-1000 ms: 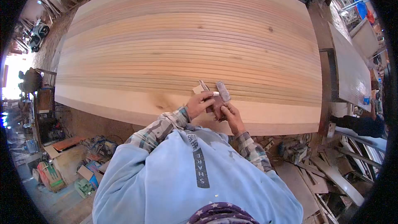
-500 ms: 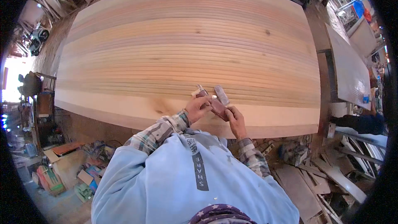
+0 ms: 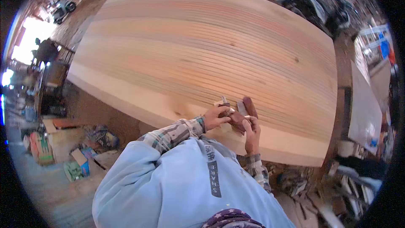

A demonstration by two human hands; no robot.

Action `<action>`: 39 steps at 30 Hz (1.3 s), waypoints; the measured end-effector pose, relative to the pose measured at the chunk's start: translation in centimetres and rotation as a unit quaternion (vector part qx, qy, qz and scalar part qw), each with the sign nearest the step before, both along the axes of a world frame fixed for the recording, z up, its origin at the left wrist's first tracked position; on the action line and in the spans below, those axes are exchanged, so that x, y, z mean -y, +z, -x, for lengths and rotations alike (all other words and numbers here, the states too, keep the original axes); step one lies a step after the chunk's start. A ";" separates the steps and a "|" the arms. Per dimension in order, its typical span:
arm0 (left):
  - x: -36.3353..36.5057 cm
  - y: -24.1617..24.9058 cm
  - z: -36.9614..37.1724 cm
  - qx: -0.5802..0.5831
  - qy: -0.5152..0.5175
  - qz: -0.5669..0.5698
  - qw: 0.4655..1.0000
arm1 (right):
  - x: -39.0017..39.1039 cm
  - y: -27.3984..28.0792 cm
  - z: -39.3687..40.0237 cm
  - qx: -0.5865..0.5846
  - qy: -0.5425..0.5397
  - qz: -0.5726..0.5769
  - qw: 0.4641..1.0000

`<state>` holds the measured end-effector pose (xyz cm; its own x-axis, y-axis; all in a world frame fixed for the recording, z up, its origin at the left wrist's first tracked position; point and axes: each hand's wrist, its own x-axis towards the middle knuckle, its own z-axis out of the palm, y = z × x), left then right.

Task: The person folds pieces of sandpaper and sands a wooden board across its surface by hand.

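The reddish-brown sheet [image 3: 237, 123] lies at three o'clock of the left hand [image 3: 215, 118] and ten o'clock of the right hand [image 3: 252, 134]. Both hands are closed, fingers and thumbs pinching its opposite ends. At the right hand's twelve o'clock, a rounded brown piece [image 3: 250, 106] now shows beside the grey piece [image 3: 241, 108], unlike before.
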<state>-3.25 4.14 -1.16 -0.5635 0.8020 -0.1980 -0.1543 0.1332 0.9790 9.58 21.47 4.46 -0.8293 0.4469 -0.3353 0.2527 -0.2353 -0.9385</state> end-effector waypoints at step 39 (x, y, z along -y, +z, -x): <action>1.3 0.6 1.0 -0.177 0.145 0.011 0.973 | 3.7 2.0 3.2 -0.021 0.052 -0.086 0.995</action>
